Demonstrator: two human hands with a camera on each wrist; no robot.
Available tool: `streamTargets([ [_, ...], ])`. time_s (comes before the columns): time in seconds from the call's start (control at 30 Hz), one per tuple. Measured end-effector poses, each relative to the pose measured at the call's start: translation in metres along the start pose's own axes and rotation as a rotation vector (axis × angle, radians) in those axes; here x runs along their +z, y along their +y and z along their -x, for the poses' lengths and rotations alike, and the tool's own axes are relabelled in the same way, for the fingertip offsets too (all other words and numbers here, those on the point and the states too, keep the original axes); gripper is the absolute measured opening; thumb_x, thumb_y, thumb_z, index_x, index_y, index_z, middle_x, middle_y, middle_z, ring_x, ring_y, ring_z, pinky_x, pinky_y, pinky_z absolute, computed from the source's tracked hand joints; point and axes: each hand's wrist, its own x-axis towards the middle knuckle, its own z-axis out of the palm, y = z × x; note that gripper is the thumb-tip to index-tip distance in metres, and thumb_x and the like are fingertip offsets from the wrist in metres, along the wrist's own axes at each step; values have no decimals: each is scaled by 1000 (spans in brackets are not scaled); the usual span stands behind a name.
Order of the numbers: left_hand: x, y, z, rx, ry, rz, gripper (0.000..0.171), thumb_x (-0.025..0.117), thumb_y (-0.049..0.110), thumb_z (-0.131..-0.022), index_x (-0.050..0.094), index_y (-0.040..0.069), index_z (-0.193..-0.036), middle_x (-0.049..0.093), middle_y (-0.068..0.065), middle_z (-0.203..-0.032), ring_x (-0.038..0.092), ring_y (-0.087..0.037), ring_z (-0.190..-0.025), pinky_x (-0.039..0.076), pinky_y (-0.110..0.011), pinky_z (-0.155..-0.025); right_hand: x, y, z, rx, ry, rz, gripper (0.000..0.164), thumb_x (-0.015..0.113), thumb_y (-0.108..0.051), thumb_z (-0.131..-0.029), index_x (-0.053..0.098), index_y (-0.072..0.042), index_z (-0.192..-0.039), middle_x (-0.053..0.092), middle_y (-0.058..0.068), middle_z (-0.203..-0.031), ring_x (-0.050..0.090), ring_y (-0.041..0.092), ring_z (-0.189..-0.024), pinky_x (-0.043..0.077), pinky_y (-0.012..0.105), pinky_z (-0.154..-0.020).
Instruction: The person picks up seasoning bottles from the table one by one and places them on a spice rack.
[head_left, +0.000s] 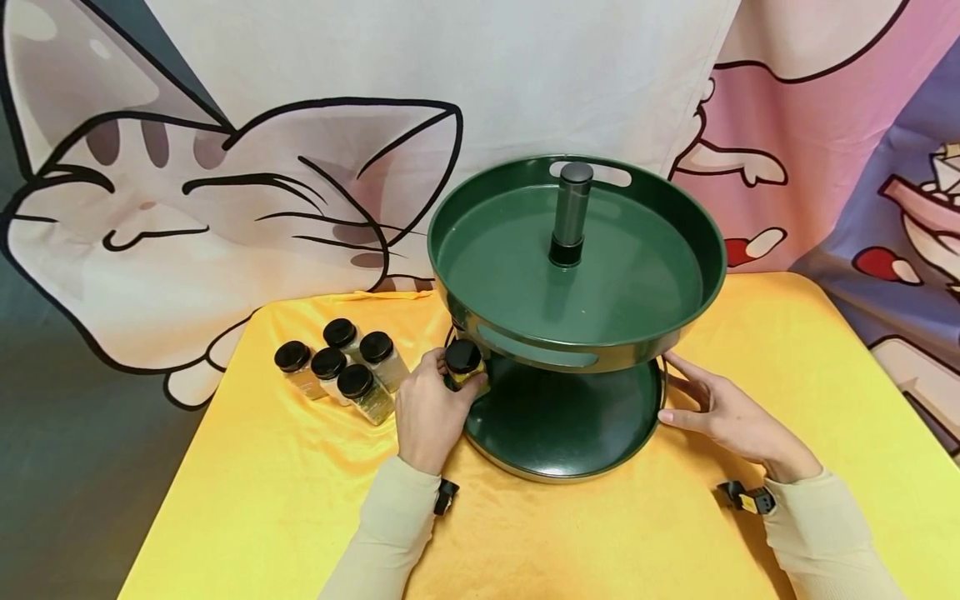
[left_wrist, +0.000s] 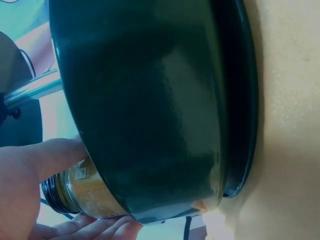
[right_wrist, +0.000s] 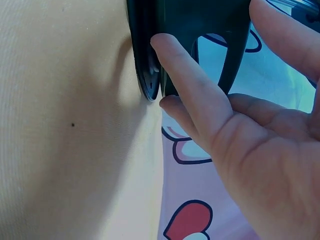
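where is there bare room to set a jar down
Upper green tray: bare around its post. Yellow cloth: free in front of the lower tray, between the sleeves. Crowded: left of the trays, where five black-lidded jars cluster.

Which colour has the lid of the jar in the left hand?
That lid is black; the head view shows it best.

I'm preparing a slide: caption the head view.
Left hand holds a jar at the lower tray; right hand touches the tray's side; five other jars stand nearby.
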Motion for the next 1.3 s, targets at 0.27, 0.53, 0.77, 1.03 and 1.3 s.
streamTargets([
  [0.27,1,0,1,21,0,-12,60,79,43,-69,59,5,-112,67,-6,-91,64,-25,-75,51,-40,-62,-1,1,0,17,11,21,81,68,-20,-85,17,-26,-148,16,6,-153,27,43,-132,39,22,-94],
  [0.53,-6,2,4,5,-31,8,69,76,45,-71,54,6,-123,65,-6,-109,62,-24,-96,51,-42,-78,-1,0,2,32,17,14,78,66,-22,-86,19,-20,-148,19,11,-151,30,42,-130,40,20,-93],
  [0.77,-22,3,11,45,-9,11,71,75,44,-74,51,6,-129,62,-6,-117,61,-23,-102,49,-42,-83,-2,-2,4,1,-37,-214,64,49,-11,-96,12,-4,-148,33,35,-137,54,32,-112,50,40,-83],
  [1.03,-40,-3,20,114,68,22,68,77,34,-74,50,4,-129,62,-7,-117,60,-21,-103,49,-41,-83,0,-4,3,18,17,-232,65,53,-9,-94,15,1,-146,23,33,-142,50,19,-119,50,41,-81],
  [1.3,-57,-18,24,181,160,11,71,80,30,-72,48,4,-130,57,-9,-111,56,-21,-94,48,-37,-75,-2,-3,0,2,78,-24,73,61,-17,-90,18,-16,-149,20,15,-151,32,43,-128,46,19,-85],
])
